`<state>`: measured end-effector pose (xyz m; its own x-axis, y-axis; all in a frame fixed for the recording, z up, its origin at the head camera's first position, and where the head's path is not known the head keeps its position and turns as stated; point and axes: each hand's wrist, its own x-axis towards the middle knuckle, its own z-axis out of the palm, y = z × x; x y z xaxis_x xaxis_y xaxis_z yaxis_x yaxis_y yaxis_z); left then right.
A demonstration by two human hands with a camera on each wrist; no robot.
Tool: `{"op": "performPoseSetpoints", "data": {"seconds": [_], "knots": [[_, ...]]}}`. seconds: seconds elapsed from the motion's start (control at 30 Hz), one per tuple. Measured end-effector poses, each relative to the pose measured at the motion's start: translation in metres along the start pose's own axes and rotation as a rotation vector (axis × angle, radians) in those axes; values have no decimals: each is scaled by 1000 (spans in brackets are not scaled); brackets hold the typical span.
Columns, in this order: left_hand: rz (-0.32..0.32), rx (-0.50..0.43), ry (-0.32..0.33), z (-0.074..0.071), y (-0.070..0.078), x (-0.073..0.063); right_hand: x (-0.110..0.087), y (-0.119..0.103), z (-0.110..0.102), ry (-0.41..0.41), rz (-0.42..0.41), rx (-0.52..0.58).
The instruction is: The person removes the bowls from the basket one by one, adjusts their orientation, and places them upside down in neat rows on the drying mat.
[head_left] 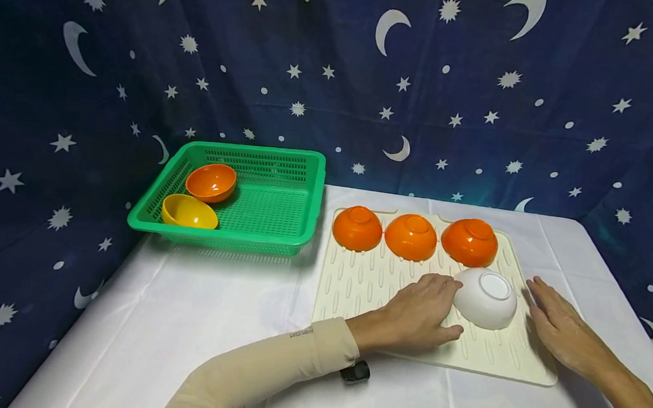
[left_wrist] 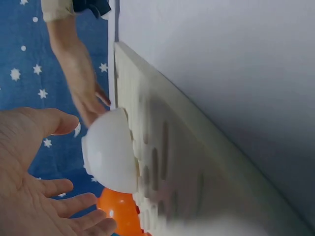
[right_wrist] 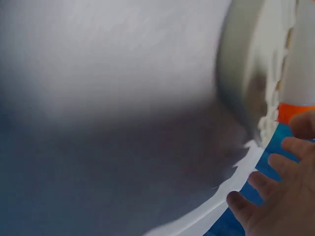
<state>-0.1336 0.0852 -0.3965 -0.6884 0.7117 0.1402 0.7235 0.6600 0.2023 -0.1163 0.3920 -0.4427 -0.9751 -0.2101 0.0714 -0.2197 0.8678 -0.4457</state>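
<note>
A white bowl [head_left: 481, 306] lies upside down on the ribbed cream mat [head_left: 348, 303], its foot ring facing up. To its left is my left hand [head_left: 418, 311], fingers and thumb extended; in the left wrist view that hand [left_wrist: 34, 182] is spread beside the bowl [left_wrist: 109, 152], and whether a fingertip touches it I cannot tell. On the bowl's right, my right hand [head_left: 564, 331] stays a little apart with its fingers extended. Behind the white bowl, three orange bowls [head_left: 411, 238] sit upside down in a row along the mat's far edge.
At the left stands a green perforated basket [head_left: 298, 233]. Inside it are an orange bowl [head_left: 211, 183] and a yellow bowl [head_left: 189, 212], both tilted. A white cloth [head_left: 228, 304] covers the table, and a dark blue star-and-moon curtain [head_left: 332, 116] hangs behind.
</note>
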Motion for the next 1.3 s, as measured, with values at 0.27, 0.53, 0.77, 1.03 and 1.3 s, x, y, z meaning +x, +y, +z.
{"op": "performPoseSetpoints", "data": {"seconds": [0.27,0.53,0.77,1.03,1.3], "knots": [[32,17,31,-8,-3,-18,4,10,-2,-133,-38,-97],[10,-24,41,-9,-19,-32,0,7,2,-148,-23,-134],[-13,-63,59,-16,-34,-52,-2,12,6,-99,-63,-149],[-27,-87,67,-30,-50,-67,-4,13,6,-119,-29,-134],[-62,-231,112,-49,-64,-85,0,13,5,-111,-60,-153]]}}
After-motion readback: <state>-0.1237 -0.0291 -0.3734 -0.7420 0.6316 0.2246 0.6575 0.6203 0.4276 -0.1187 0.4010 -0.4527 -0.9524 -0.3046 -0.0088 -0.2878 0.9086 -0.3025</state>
